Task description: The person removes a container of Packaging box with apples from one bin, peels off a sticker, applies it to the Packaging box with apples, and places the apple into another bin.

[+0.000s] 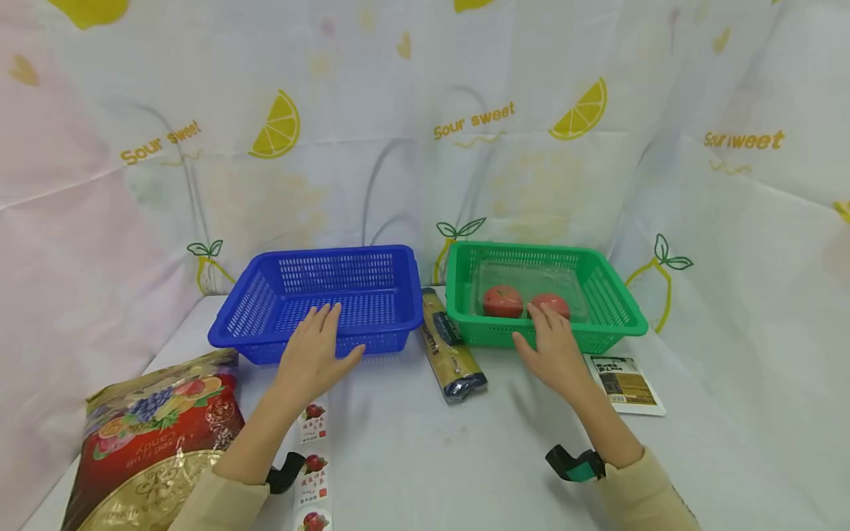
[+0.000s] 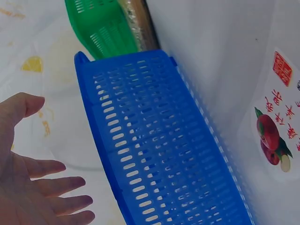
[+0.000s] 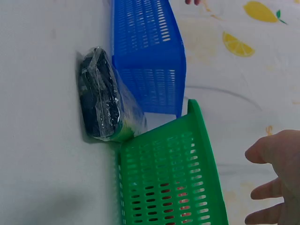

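Note:
My left hand (image 1: 315, 354) hovers at the front rim of an empty blue basket (image 1: 372, 254), fingers straight and spread, holding nothing. In the left wrist view the left hand (image 2: 33, 187) is beside the blue basket's wall (image 2: 154, 140), apart from it. My right hand (image 1: 551, 350) is open at the front rim of a green basket (image 1: 524, 248). Inside that basket a clear plastic box (image 1: 524, 273) holds two red tomatoes (image 1: 502, 301). The right wrist view shows the right hand (image 3: 276, 183) spread just off the green basket (image 3: 168, 183).
A long noodle pack (image 1: 448, 350) lies between the baskets. A red candy bag (image 1: 159, 428) sits front left. A strip of fruit sachets (image 1: 313, 472) lies under my left forearm. A white packet (image 1: 624, 383) lies right of my right hand. Lemon-print cloth surrounds the table.

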`<state>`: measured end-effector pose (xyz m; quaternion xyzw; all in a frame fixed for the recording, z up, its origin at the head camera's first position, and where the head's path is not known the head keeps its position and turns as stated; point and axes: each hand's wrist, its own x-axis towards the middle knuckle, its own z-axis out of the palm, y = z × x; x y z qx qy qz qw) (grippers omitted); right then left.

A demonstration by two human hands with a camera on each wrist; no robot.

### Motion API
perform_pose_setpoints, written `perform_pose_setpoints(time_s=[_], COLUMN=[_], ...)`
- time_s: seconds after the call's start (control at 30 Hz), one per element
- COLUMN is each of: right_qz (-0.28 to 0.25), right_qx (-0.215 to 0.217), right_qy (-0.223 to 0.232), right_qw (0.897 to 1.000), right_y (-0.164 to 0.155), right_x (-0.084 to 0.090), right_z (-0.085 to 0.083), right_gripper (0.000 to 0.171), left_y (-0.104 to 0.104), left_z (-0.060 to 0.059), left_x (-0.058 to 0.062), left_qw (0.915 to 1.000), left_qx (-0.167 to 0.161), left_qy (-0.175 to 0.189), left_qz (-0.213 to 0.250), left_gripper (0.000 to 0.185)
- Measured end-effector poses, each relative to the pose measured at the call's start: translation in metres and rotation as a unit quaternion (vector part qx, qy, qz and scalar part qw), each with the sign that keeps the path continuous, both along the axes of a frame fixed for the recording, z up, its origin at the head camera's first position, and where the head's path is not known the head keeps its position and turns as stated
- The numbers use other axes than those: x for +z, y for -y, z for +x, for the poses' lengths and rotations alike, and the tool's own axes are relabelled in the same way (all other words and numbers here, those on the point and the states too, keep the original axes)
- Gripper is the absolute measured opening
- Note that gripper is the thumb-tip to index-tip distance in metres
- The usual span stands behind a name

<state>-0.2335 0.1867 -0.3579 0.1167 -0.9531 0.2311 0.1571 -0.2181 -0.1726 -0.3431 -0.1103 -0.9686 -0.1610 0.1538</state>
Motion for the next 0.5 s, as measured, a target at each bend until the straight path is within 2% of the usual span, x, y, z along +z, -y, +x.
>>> perform_pose_setpoints(time_s=[0.23,0.5], right_qz=[-0.009,-0.02], right_qx=[0.0,-0.006], right_qy=[0.019,0.017], right_qw=[1.0,1.0], right_y=[-0.007,-0.014], right_x=[0.005,0.01], right_z=[-0.008,-0.014], right_gripper=[0.056,0.054], left_y=[-0.016,-0.041], left_z=[-0.009,-0.021], left_x=[0.007,0.021], left_qw=[0.9999,0.9951], left_qx=[-0.01,-0.033], left_qy=[-0.008,0.063], left_qz=[0.008,0.069], left_gripper=[0.074,0.064])
